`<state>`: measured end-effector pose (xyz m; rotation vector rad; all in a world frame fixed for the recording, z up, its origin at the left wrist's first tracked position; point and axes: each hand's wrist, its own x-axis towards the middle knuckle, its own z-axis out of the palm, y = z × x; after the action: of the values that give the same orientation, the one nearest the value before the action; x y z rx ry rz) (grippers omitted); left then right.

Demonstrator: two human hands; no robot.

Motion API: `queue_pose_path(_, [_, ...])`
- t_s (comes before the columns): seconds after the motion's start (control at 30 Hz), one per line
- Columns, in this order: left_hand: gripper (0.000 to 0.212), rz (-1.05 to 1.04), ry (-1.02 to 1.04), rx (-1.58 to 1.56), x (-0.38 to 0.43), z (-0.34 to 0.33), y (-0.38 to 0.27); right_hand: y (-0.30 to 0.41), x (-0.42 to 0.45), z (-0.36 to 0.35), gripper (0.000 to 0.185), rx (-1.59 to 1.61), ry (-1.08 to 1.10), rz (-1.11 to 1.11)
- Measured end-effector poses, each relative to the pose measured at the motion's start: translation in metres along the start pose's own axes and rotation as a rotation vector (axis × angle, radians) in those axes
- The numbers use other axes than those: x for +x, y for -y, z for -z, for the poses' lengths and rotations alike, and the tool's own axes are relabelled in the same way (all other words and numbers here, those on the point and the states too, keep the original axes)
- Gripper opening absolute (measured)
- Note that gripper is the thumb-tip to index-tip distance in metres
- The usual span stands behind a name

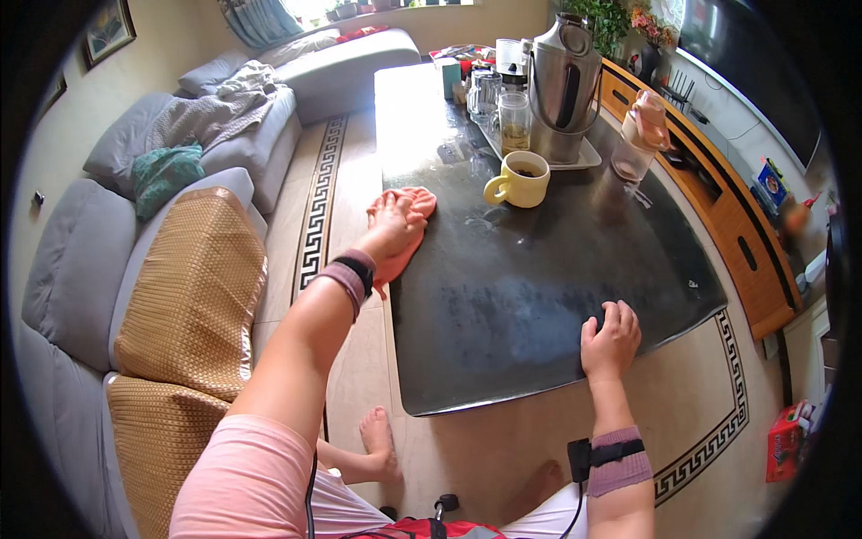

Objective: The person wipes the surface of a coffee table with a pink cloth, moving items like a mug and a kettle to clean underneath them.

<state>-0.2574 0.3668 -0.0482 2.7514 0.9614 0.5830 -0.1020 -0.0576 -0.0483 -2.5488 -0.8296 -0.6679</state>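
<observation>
My left hand [394, 226] presses a pink cloth [404, 259] onto the left edge of a dark, glossy table [485, 303], and part of the cloth hangs over that edge. My right hand [611, 337] rests on the table near its front edge, fingers spread, with nothing held. A yellow mug [528, 188] with dark contents stands on the table, right of the cloth, its handle towards the left. Damp-looking marks show on the tabletop.
Behind the mug, a white tray [586, 158] carries a large metal canister [564, 87] and glass mugs [514, 124]. A clear pitcher with a pink lid [636, 145] stands right of it. A grey sofa [74, 249] lies left, a wooden TV cabinet [741, 222] right.
</observation>
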Motion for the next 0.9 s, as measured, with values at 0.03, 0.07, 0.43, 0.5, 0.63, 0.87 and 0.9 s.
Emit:
queue_pose_path(0.03, [0.059, 0.016, 0.002, 0.016, 0.009, -0.001, 0.004, 0.000, 0.000, 0.001, 0.032, -0.002, 0.003, -0.002])
queue_pose_path(0.07, [0.061, 0.032, 0.021, 0.019, 0.017, -0.001, 0.008, 0.001, 0.001, 0.001, 0.032, -0.003, 0.007, -0.003])
queue_pose_path(0.43, [0.045, 0.102, -0.041, 0.024, -0.019, 0.009, -0.025, 0.000, 0.003, 0.003, 0.031, 0.058, 0.004, -0.044])
queue_pose_path(0.5, [0.044, 0.034, -0.095, 0.003, -0.039, 0.003, -0.022, 0.000, 0.003, 0.001, 0.030, 0.067, -0.014, -0.037])
queue_pose_path(0.63, [0.050, -0.053, -0.044, -0.109, -0.096, 0.007, -0.034, 0.005, 0.003, 0.002, 0.029, 0.070, -0.033, -0.051])
queue_pose_path(0.87, [0.044, -0.210, -0.084, -0.142, -0.227, 0.038, -0.095, 0.006, 0.001, -0.003, 0.027, 0.095, -0.055, -0.066])
queue_pose_path(0.9, [0.048, -0.198, -0.049, -0.136, -0.247, 0.048, -0.105, 0.008, -0.001, -0.005, 0.026, 0.094, -0.052, -0.066])
